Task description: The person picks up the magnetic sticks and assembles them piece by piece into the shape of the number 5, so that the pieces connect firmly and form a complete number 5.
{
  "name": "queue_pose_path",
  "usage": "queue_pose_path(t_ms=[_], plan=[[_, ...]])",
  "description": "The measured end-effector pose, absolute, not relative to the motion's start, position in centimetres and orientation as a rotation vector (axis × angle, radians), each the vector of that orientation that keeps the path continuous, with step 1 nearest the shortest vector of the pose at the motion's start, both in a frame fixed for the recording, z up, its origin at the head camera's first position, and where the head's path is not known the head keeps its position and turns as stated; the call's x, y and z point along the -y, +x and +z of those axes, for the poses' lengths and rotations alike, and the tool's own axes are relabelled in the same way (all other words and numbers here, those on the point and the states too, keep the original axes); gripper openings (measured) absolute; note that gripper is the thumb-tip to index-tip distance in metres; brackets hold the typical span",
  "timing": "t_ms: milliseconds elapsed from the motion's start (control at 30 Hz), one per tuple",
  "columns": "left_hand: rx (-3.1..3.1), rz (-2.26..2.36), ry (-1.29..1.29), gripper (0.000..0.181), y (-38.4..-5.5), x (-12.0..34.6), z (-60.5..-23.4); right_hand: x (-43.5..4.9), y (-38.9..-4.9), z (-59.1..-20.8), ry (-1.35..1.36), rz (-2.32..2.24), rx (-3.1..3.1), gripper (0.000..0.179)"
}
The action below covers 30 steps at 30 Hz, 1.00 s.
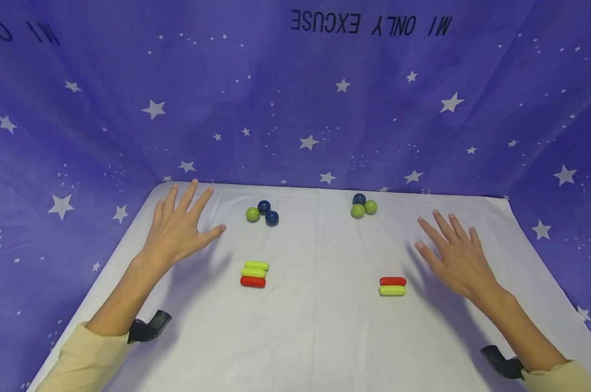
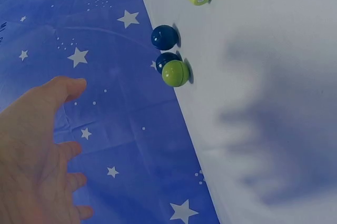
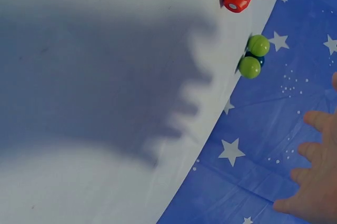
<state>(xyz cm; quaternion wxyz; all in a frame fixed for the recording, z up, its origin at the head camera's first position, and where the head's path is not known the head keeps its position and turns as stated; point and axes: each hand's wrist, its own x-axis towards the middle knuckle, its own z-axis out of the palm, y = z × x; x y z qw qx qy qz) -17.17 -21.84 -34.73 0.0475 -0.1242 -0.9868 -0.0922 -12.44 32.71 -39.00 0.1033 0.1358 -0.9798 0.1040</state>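
Observation:
My left hand [image 1: 175, 234] hovers over the left side of the table, fingers spread and holding nothing. To its right lie two dark blue balls [image 1: 272, 218] and a green ball [image 1: 253, 214] in a cluster. Nearer me are two yellow-green rods [image 1: 253, 273] beside a red rod [image 1: 253, 281]. My right hand [image 1: 459, 264] is likewise raised with spread, bare fingers over the right side. Left of it sit a red rod [image 1: 393, 281] and a yellow-green rod [image 1: 392, 291], side by side. Farther back, two green balls [image 1: 357, 210] touch a blue ball [image 1: 359, 199].
A white cloth [image 1: 320, 337] covers the table. Purple-blue fabric with white stars [image 1: 275, 109] hangs behind and along both sides, meeting the table's back edge. Black wrist mounts [image 1: 149, 326] show at both sleeves. Both hands cast shadows on the cloth.

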Motion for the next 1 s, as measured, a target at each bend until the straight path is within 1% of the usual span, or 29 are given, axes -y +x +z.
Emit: queue_pose_path(t_ms=[167,300,533,633,1000], plan=[[3.01,-0.32,-0.402,0.086,-17.3,21.5,-34.8,-32.5,-12.6,-38.9,0.408,0.36,2.896,0.062],[2.991,-0.463,-0.454,0.079,-17.2,21.1,-35.2,-32.0,-12.8,-38.9,0.415,0.485,2.89,0.058],[2.963,-0.767,-0.6,0.067,-16.9,19.8,-36.4,-31.0,-13.0,-39.4,0.41,0.72,2.84,0.037],[2.95,-0.888,-0.661,0.063,-17.0,19.1,-37.1,-30.9,-13.3,-39.8,0.408,0.793,2.804,0.031],[2.89,-1.201,-0.821,0.048,-16.8,17.3,-40.4,-30.5,-14.8,-40.2,0.268,1.063,2.796,0.03]])
